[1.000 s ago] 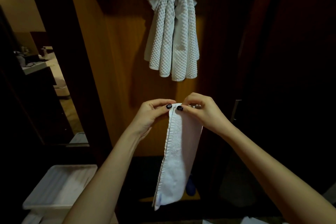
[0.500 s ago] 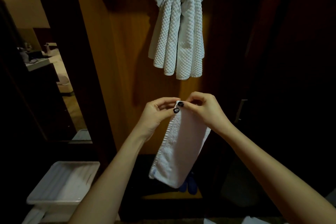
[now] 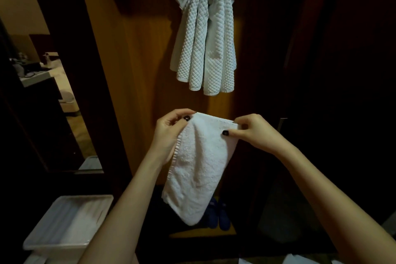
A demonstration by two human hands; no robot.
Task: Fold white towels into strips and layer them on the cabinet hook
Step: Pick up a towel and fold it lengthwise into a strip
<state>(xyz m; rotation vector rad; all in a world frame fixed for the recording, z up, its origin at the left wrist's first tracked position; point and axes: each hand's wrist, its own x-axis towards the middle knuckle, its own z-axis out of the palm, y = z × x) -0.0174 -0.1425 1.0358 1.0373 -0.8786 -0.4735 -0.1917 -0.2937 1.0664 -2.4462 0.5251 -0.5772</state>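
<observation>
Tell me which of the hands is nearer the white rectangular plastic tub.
Left. The left hand is up and right of the tub; the right hand is farther right.

Dim, warm light. Orange-brown wooden panel (image 3: 145, 70) fills centre of frame. Right side: dark door (image 3: 342, 70), metal handle (image 3: 281, 123) at its edge. Left: opening or mirror, cannot tell which, shows beige wall (image 3: 19, 6), cluttered counter (image 3: 34, 77), wood floor (image 3: 79, 135). Lower left: white plastic bin (image 3: 64, 221). Bottom centre: blue slippers (image 3: 220, 216) in shadow.
</observation>
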